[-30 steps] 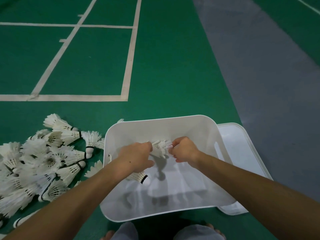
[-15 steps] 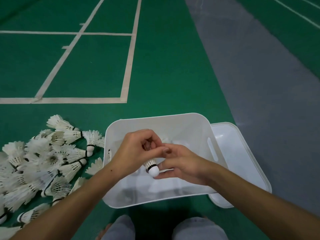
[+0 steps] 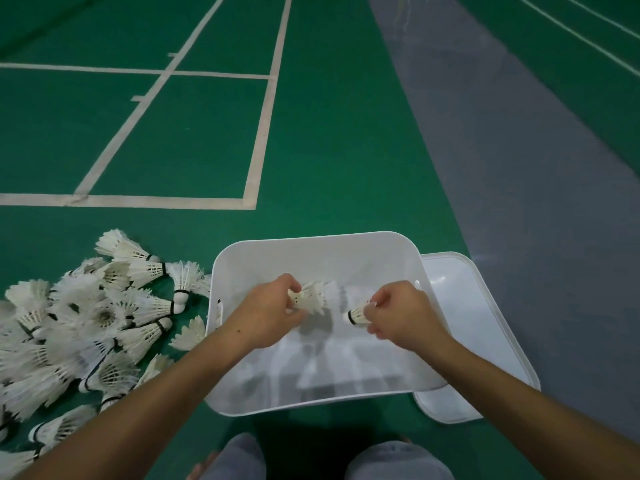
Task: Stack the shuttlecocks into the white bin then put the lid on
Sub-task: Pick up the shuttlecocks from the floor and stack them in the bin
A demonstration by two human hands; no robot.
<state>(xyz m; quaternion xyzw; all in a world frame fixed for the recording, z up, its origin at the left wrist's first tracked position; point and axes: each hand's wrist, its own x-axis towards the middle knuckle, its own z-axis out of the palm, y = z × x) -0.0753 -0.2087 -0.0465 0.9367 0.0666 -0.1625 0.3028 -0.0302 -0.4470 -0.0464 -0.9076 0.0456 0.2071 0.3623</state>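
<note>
Shuttlecocks [image 3: 313, 297] nested together are pinched by the left hand [image 3: 266, 313] above the white bin [image 3: 313, 247]; a single shuttlecock [image 3: 358, 315] is gripped by the right hand [image 3: 403, 311].

White bin [image 3: 313, 252] open on green floor, rounded corners, slot handles in side walls. Above it, stack of nested shuttlecocks [image 3: 313, 297] held sideways, and single shuttlecock [image 3: 358, 312] with black-banded cork pointing left toward stack, just apart from it. Heap of loose shuttlecocks [image 3: 86, 323] on floor left of bin; white lid [image 3: 485, 341] flat on floor at bin's right, partly tucked under it.
</note>
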